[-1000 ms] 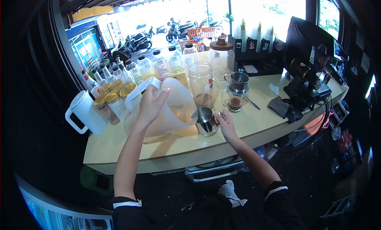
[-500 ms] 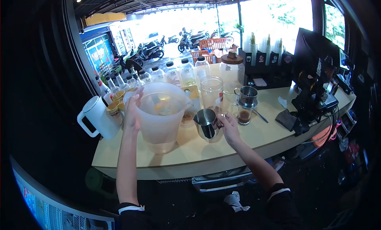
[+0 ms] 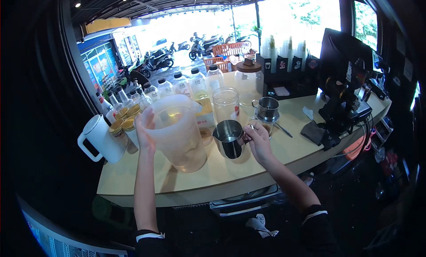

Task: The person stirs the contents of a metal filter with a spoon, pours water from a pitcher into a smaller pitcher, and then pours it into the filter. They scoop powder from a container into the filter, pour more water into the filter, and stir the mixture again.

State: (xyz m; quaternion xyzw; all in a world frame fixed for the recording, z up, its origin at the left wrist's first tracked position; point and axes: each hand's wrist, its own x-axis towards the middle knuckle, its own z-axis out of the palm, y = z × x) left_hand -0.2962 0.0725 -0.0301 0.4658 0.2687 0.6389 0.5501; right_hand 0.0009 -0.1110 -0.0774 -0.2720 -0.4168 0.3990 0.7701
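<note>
A large translucent plastic pitcher (image 3: pixel 179 144) leans toward the left, its base low over the counter. My left hand (image 3: pixel 145 133) is wrapped around its left side, just below the rim, with part of the fingers hidden. By its handle, my right hand (image 3: pixel 258 141) holds a stainless steel milk jug (image 3: pixel 229 145), spout facing left toward the plastic pitcher. Behind the jug stands a clear jar (image 3: pixel 226 107). Just beyond my right hand, a metal drip filter (image 3: pixel 268 107) sits on a glass, and a spoon (image 3: pixel 284 129) lies beside it.
A white lidded jug (image 3: pixel 103 139) and gold-lidded jars (image 3: pixel 122 124) stand at the left. Black-capped bottles (image 3: pixel 182 86) line the counter's back edge, beside a wood-lidded jar (image 3: pixel 248 84). At the right are a dark cloth (image 3: pixel 314 132), a black machine (image 3: pixel 346 79) and cables.
The plastic pitcher has gone from upright to leaning left in my left hand. My right hand still grips the steel jug. The whole view has shifted slightly.
</note>
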